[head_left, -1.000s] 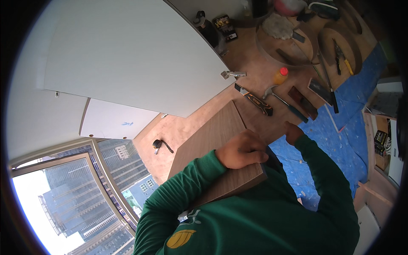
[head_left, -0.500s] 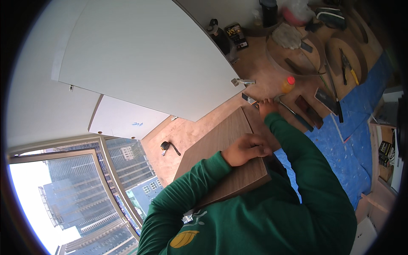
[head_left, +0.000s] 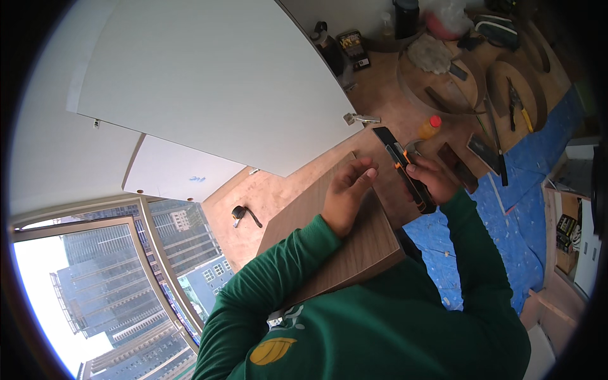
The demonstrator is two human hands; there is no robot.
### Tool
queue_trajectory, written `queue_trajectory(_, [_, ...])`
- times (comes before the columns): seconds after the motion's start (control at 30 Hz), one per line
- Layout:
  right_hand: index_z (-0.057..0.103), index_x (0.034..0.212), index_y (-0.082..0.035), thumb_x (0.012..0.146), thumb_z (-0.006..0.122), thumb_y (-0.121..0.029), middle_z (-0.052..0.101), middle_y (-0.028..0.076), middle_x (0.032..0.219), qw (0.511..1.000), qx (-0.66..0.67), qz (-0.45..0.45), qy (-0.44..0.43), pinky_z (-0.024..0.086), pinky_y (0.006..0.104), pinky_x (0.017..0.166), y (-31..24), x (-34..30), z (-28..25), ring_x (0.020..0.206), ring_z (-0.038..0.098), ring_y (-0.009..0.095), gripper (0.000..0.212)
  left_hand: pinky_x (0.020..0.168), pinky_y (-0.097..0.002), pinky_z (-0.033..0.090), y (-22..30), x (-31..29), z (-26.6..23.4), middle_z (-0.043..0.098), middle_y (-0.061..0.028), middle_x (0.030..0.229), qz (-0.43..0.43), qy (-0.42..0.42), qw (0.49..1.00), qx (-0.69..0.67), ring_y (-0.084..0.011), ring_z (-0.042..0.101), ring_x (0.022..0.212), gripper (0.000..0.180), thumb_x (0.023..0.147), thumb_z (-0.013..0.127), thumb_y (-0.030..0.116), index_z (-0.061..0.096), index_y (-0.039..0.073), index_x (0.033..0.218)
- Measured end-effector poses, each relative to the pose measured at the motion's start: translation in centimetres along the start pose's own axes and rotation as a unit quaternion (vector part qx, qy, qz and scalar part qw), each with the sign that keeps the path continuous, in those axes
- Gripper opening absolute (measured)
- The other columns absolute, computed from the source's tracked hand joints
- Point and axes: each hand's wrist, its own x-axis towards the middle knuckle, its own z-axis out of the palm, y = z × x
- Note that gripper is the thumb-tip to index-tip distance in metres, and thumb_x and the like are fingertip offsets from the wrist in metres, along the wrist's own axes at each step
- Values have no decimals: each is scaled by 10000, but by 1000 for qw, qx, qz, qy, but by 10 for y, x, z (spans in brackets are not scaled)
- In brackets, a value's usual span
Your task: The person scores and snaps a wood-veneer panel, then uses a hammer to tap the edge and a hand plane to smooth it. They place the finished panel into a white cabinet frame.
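My right hand [head_left: 432, 180] grips a black and orange utility knife [head_left: 405, 171], its dark blade end pointing up and left. My left hand [head_left: 347, 193] is over the wood-grain board [head_left: 373, 244], fingers loosely curled, thumb slightly apart, and nothing visible in it. This board lies against my front, under my left forearm. Behind the knife, partly covered by it, stands a small bottle with a red cap [head_left: 432, 126].
A large white panel [head_left: 209, 82] with a metal hinge [head_left: 362, 119] leans at the left. A tape measure [head_left: 240, 214] lies near the window. Strips of edging [head_left: 437, 104], pliers [head_left: 520, 111] and a dark block [head_left: 457, 166] lie at the right, beside blue sheeting [head_left: 500, 234].
My right hand has picked up the utility knife from the floor and drawn it back toward me. My left hand has lifted from the board's edge and moved up and left.
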Motion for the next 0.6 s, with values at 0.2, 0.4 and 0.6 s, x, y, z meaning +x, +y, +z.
queue_trajectory(0.2, [647,1242,-27,1098,579,-268,586,-10,829,988,-144,-34,-50,494,267,645,-29,-13,24,713,592,75,289,936,-281,480,10,-6,2,703,-35,1127,28,-12,999,23,-111,608,1056,300,1040,702,223,680,-9,1230])
queue_trajectory(0.4, [653,1211,-26,1093,581,-261,580,-19,821,980,-190,-19,-53,477,273,645,-26,-16,22,719,564,68,273,753,-246,461,4,-6,2,707,31,876,61,56,996,39,-49,575,830,168,1011,750,181,764,26,950])
queue_trajectory(0.6, [623,1307,-6,1092,569,-206,613,1,859,962,-263,-16,-67,527,271,657,-22,-21,6,721,614,83,298,741,-247,475,3,-7,3,722,21,865,51,64,996,30,-54,596,813,168,1003,762,176,764,29,922])
